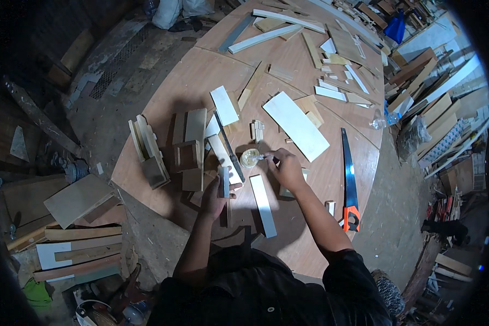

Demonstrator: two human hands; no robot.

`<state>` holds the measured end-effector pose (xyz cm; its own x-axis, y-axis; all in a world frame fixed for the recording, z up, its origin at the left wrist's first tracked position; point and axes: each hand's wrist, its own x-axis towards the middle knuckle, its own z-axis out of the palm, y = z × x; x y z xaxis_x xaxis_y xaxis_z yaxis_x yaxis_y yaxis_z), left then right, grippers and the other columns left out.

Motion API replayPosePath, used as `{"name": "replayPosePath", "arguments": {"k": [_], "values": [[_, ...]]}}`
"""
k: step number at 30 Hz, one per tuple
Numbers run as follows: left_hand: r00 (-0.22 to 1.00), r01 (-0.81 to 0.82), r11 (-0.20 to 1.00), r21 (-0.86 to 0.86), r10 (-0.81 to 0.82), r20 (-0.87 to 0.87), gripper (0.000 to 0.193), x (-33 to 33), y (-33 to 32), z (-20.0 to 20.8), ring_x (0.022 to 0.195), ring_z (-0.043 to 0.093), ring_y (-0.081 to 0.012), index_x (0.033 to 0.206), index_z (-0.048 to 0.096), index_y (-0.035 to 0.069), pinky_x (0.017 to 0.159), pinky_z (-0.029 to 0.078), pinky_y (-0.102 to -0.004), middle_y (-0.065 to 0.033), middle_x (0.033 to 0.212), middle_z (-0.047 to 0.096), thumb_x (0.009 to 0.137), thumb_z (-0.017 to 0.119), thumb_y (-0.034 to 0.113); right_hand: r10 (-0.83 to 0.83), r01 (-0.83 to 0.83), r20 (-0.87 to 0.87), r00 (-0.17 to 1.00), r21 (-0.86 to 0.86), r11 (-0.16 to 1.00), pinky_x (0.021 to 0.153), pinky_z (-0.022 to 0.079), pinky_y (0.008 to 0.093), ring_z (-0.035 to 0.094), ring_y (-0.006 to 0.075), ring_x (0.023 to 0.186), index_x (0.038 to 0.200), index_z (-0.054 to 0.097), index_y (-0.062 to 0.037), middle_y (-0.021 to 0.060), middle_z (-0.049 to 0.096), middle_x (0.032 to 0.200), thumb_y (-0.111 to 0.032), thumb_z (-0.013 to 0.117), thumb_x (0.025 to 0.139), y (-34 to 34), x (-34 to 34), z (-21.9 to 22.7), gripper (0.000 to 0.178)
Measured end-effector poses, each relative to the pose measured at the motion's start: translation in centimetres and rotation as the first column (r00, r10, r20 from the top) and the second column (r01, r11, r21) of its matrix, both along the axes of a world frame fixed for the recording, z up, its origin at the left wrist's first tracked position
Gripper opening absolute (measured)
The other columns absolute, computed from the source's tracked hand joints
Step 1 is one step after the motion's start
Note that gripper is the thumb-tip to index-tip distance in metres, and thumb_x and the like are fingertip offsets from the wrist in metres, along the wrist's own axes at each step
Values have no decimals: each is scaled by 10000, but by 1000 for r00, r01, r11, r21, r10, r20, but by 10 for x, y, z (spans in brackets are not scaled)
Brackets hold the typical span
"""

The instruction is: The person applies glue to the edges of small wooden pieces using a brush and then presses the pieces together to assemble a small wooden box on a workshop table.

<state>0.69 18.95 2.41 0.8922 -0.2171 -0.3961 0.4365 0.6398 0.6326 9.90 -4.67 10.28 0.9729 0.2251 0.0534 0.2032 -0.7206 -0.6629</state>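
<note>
On the round plywood table (309,217), my left hand (216,196) grips a small wood block (223,182) while my right hand (285,168) pinches a brush (266,158) at the glue pot (249,158); most pieces lie unjoined.

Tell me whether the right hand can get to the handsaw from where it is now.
Probably yes. The handsaw lies flat on the table just right of the right hand, with bare wood between. But that hand is holding a small tool at a round jar, so it isn't free.
</note>
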Motion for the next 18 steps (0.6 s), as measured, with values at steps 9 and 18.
{"name": "replayPosePath", "arguments": {"k": [9,18], "values": [[998,55,993,-103,-54,10,743,45,-28,-39,1308,428,-457,1546,99,113,959,487,-587,-55,1613,122,998,364,540,254,-212,149,956,-252,944,783,521,416,637,335,882,939,698,-21,168,659,956,-117,657,808,22,35,-53,167],[999,-4,975,-222,-7,-51,654,51,-37,-57,1273,482,-443,1528,179,82,938,509,-558,-184,1526,282,1029,333,475,261,-185,241,935,-297,937,758,480,383,620,263,868,914,729,-91,61,690,906,-141,702,730,29,33,-67,193]]}}
